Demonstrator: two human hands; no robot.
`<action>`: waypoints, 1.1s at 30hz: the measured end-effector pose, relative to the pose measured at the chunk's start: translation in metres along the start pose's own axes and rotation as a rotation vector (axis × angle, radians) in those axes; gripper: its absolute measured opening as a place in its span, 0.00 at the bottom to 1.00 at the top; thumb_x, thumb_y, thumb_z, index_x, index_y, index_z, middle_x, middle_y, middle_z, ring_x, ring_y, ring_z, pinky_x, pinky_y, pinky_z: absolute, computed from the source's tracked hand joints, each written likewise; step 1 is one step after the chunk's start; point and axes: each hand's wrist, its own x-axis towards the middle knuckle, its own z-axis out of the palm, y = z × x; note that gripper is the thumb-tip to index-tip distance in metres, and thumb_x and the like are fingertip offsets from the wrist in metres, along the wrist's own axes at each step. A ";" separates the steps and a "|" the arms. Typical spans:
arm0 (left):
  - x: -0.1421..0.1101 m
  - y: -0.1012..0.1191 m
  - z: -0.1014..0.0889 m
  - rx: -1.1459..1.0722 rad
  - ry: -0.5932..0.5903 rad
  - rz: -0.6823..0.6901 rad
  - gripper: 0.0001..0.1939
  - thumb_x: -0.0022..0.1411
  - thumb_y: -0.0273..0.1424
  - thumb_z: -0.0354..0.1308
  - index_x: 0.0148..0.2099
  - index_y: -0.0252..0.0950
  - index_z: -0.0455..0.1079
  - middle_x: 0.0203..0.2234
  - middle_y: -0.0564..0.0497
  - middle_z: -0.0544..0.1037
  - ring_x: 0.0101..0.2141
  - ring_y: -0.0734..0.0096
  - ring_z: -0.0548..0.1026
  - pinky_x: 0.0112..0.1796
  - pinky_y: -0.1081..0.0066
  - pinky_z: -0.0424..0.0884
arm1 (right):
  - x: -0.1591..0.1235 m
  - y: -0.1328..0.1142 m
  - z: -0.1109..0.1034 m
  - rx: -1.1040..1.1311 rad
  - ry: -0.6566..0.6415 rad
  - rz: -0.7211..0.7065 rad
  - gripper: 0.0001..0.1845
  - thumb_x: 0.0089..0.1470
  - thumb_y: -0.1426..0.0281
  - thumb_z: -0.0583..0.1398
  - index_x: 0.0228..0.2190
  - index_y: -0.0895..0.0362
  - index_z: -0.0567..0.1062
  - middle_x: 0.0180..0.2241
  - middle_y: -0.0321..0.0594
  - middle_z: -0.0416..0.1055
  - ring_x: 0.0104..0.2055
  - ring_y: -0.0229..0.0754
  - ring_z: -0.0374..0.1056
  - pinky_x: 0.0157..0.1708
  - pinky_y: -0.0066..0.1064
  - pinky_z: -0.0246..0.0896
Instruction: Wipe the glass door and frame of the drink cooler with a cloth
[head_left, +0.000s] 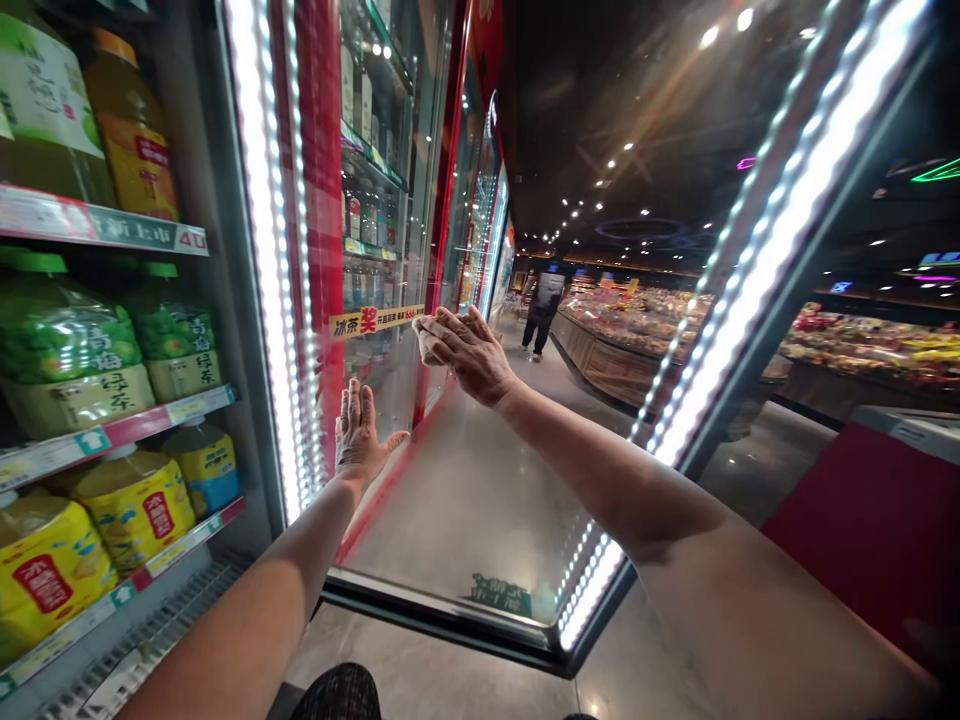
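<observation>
A glass cooler door (465,500) with bright LED strips along its side edges stands open in front of me. My right hand (480,360) presses a pale cloth (426,342) against the pane, around mid-height. Lower and to the left, my left hand (363,436) is spread with its fingers up and its palm toward the glass, holding nothing. A yellow promotional strip (360,322) with red and black characters runs up to the cloth. Near the pane's bottom edge is a dark green sticker (501,594).
Left of me, cooler shelves (112,430) hold several bottles of green and yellow drinks. Red-framed coolers (454,190) line up beyond the glass. Farther off, a person (546,305) stands in the aisle beside a produce display (637,320). A dark red surface (862,520) lies at right.
</observation>
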 end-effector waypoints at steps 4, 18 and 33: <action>0.001 -0.006 0.000 0.016 -0.038 0.007 0.59 0.61 0.45 0.66 0.79 0.36 0.33 0.77 0.44 0.33 0.76 0.53 0.32 0.74 0.49 0.42 | -0.001 -0.008 0.007 0.010 0.015 -0.030 0.26 0.70 0.77 0.51 0.64 0.50 0.69 0.70 0.38 0.63 0.75 0.46 0.53 0.77 0.57 0.38; -0.002 -0.018 0.009 0.041 0.065 -0.107 0.66 0.51 0.49 0.73 0.77 0.24 0.41 0.75 0.26 0.37 0.75 0.39 0.34 0.72 0.47 0.40 | 0.004 -0.023 0.014 0.069 -0.036 -0.069 0.25 0.69 0.77 0.52 0.64 0.53 0.69 0.70 0.42 0.63 0.75 0.46 0.53 0.78 0.59 0.30; -0.005 -0.025 0.004 0.051 0.044 -0.098 0.67 0.50 0.48 0.75 0.78 0.26 0.40 0.75 0.26 0.39 0.75 0.38 0.37 0.72 0.46 0.44 | 0.035 -0.037 0.024 0.117 -0.033 -0.040 0.24 0.70 0.77 0.52 0.61 0.51 0.72 0.70 0.38 0.63 0.76 0.46 0.50 0.77 0.60 0.25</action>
